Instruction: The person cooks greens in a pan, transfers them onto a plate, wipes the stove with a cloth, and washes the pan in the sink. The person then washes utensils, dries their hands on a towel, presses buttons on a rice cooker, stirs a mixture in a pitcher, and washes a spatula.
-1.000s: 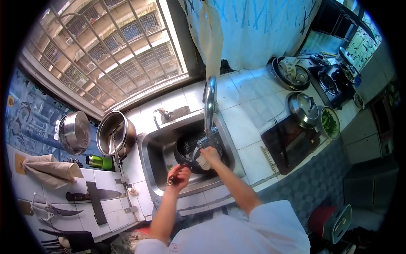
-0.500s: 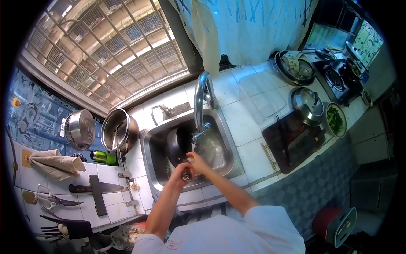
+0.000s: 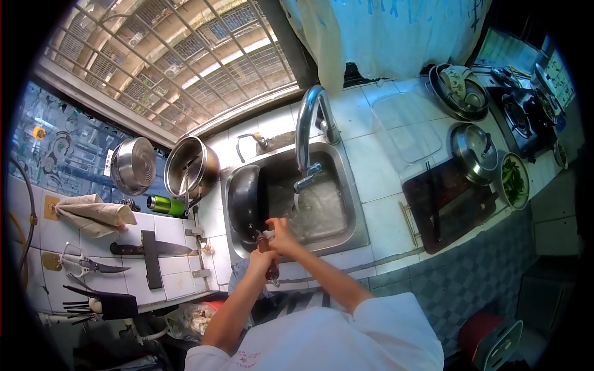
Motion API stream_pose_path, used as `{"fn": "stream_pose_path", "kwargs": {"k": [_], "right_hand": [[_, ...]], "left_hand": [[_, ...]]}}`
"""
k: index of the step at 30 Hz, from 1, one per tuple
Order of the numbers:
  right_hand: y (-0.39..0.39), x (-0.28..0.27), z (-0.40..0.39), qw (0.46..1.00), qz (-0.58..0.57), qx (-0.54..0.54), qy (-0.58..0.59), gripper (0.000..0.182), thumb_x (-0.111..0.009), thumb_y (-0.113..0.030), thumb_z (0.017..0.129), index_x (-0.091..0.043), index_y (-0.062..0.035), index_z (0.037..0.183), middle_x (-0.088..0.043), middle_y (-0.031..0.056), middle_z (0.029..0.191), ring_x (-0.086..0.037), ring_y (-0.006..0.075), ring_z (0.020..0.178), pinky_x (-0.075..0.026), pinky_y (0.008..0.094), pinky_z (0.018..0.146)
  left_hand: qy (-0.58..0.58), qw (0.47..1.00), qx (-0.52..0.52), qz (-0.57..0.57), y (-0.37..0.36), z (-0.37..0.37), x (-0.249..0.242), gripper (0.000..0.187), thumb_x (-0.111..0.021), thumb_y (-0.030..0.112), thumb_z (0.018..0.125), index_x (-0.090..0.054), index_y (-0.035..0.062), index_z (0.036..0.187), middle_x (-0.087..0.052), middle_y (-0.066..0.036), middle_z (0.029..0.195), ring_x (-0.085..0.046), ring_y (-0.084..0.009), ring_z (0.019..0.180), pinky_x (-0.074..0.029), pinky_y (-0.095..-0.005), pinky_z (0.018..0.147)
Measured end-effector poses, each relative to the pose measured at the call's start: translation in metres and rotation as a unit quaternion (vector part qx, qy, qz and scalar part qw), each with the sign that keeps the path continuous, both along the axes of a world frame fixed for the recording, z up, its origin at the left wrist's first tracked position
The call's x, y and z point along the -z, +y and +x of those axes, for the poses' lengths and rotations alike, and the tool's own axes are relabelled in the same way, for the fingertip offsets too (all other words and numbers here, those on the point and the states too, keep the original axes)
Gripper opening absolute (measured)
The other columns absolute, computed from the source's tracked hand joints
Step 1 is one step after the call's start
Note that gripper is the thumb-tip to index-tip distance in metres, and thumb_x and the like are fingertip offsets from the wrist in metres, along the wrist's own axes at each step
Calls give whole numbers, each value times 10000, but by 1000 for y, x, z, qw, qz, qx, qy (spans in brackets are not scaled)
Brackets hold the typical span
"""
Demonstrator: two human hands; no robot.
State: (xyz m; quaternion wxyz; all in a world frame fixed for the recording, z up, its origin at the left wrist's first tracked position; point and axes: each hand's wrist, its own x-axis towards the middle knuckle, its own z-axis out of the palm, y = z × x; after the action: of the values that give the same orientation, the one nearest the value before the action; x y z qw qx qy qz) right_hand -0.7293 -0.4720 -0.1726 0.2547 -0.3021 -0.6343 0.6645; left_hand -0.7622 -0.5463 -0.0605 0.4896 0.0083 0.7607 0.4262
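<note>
Gripping the reddish-brown handle [image 3: 263, 243] of a deep black metal pan [image 3: 243, 201], the person's left hand [image 3: 258, 261] is closed round it at the near edge of a rectangular stainless-steel sink [image 3: 357, 232]; the pan stands tilted on its side along the sink's left wall, its handle pointing towards the person; the right hand [image 3: 283, 238] has its fingers curled on a small pale item [image 3: 268, 234] against the handle, where it meets the pan, though what that item is cannot be told; a curved chrome tap [image 3: 304, 123] reaches over the sink, and water runs from it into the basin just beside the pan; to the right, on a white-tiled desk [image 3: 370, 181], lie a flat, clear plastic sheet [image 3: 405, 133] and a dark brown rectangular board [image 3: 455, 210]; a domed silver lid with a dark handle [image 3: 473, 157] rests at the board's far right corner, near a round bowl of green leaves [image 3: 513, 180]; left of the sink are a deep, open steel pot [image 3: 193, 167] and a bright green bottle [image 3: 168, 205]; farther left, a dark-handled knife [image 3: 170, 248] lies across a black strip [image 3: 152, 266].
</note>
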Motion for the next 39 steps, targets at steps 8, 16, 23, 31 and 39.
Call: {"fn": "stream_pose_path", "kwargs": {"k": [8, 16, 23, 31, 39], "right_hand": [[95, -1, 24, 992, -75, 69, -72, 550, -745, -279, 591, -509, 29, 981, -568, 166, 893, -576, 250, 822, -459, 333, 723], [167, 89, 3, 980, 68, 68, -174, 179, -555, -133, 687, -604, 4, 792, -615, 163, 786, -578, 328, 816, -417, 377, 809], [156, 67, 8, 890, -84, 133, -429, 361, -508, -277, 792, -517, -79, 1094, -367, 186, 1241, -407, 395, 1078, -357, 436, 902], [119, 67, -59, 938, 166, 131, -273, 312, -592, -137, 619, -574, -58, 921, -469, 178, 1003, -453, 335, 923, -394, 418, 810], [114, 41, 45, 814, 292, -437, -248, 135, -624, -122, 685, -600, -96, 815, -448, 147, 1054, -435, 282, 1008, -405, 403, 812]], "left_hand": [[-270, 960, -28, 73, -26, -36, -30, 158, -531, 33, 697, -426, 30, 816, -442, -30, 590, -440, -116, 456, -374, -248, 410], [-466, 865, -29, 182, -33, -21, 13, 208, -508, 36, 738, -413, 20, 923, -380, -5, 615, -387, -78, 471, -326, -215, 410], [-519, 826, -7, 221, -39, -12, 19, 281, -520, 35, 718, -406, 32, 974, -419, -36, 618, -434, -110, 468, -357, -237, 411], [-470, 869, 38, 151, -41, -17, -3, 309, -572, -9, 675, -355, 61, 883, -423, -48, 538, -482, -152, 412, -411, -274, 381], [-422, 893, 57, 145, -50, -24, 0, 345, -575, -8, 623, -343, 62, 869, -471, -77, 540, -493, -156, 412, -434, -273, 396]]}}
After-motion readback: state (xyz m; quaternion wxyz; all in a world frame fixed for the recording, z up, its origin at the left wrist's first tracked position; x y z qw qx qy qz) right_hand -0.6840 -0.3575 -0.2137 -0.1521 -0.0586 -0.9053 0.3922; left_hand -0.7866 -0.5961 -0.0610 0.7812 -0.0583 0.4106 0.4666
